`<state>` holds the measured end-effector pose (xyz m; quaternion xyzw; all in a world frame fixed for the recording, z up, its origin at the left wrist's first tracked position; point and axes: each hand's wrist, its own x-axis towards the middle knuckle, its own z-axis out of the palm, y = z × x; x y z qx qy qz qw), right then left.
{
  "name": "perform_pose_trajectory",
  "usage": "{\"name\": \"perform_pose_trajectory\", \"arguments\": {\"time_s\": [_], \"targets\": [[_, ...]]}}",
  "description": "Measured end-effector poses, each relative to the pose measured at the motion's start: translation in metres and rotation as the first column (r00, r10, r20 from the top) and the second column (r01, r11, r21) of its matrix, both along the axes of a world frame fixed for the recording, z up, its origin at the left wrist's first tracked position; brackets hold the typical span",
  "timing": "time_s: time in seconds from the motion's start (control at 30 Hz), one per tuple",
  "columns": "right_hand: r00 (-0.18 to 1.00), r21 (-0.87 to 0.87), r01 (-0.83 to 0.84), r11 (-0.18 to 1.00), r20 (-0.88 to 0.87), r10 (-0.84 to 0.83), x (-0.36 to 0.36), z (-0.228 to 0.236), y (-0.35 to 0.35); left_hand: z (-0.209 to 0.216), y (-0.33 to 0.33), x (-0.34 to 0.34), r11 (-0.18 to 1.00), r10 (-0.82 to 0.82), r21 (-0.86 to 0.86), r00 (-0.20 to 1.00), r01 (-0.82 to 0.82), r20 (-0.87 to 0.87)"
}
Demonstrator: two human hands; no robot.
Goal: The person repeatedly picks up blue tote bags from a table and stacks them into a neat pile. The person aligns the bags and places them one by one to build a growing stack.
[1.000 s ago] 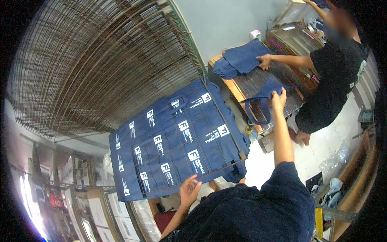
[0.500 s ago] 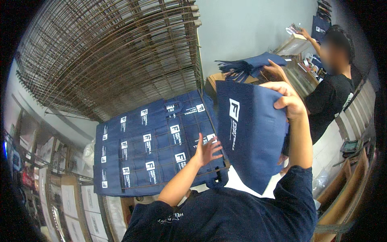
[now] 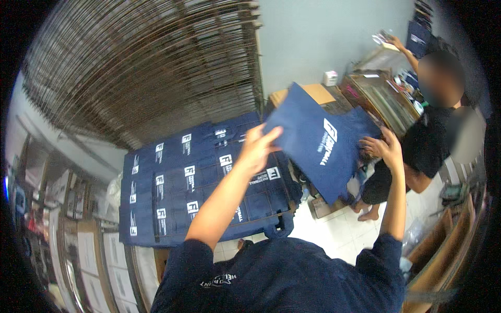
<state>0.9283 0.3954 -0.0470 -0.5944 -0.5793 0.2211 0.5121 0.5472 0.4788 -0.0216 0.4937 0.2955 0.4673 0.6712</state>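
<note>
A dark blue fabric bag with a white print is stretched out in the air in front of me, beyond the right end of the rack. My left hand pinches its left edge, thumb on top. At its right edge, my right hand has its fingers curled over the fabric; its fingertips are partly lost against dark cloth. More blue fabric shows behind the bag's upper right side. To the left, rows of similar printed bags lie flat on a wire rack shelf, partly behind my left forearm.
Many raised wire shelves fill the upper left. A cluttered wooden bench stands along the wall at the far right, with a person in black beside it. Cardboard lies behind the bag. Wooden boards lean at the lower right.
The bag has gone from hanging upright in my right hand to spread between both hands. My left hand has risen from the rack to its edge. The bundle of bags by the wall is out of sight.
</note>
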Motion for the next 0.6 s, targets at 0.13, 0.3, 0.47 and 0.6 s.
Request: {"name": "perform_pose_trajectory", "arguments": {"time_s": [0.13, 0.3, 0.47, 0.6], "targets": [[0.974, -0.099, 0.113, 0.989, -0.184, -0.130, -0.035, -0.066, -0.057, 0.004, -0.007, 0.072, 0.994, -0.047, 0.095, 0.989, 0.061, -0.141], [0.730, -0.254, 0.130, 0.958, -0.629, -0.266, -0.053, -0.196, -0.129, 0.009, -0.015, 0.115, 0.974, -0.074, 0.206, 0.991, 0.096, -0.113], [0.343, -0.331, -0.357, 0.874, -0.916, -0.206, -0.145, -0.177, -0.147, 0.031, -0.013, 0.079, 0.983, -0.094, 0.167, 0.987, 0.073, 0.127], [0.075, -0.047, -0.510, 0.859, -0.997, -0.010, -0.182, -0.123, -0.127, 0.033, -0.036, 0.006, 0.977, -0.069, 0.209, 0.989, 0.041, 0.127]]}}
